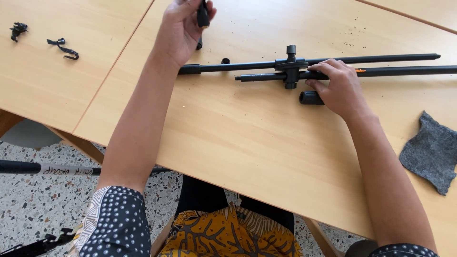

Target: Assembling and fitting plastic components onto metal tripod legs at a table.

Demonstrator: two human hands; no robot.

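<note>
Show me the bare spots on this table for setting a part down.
Widest bare patch: between the forearms, from the black rods to the table's near edge. Also bare: between the black clips and the left hand. Crowded: around the right hand and grey cloth.

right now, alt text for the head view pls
A person's right hand rests on two parallel black metal rods joined by a clamp on a wooden table, while the left hand holds a small black part.

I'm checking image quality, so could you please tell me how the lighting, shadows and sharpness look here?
Head view: soft, even daylight on the wooden table, no glare; faint shadows under the black stand rods; left hand and right hand sharp, edges slightly bowed.
</note>
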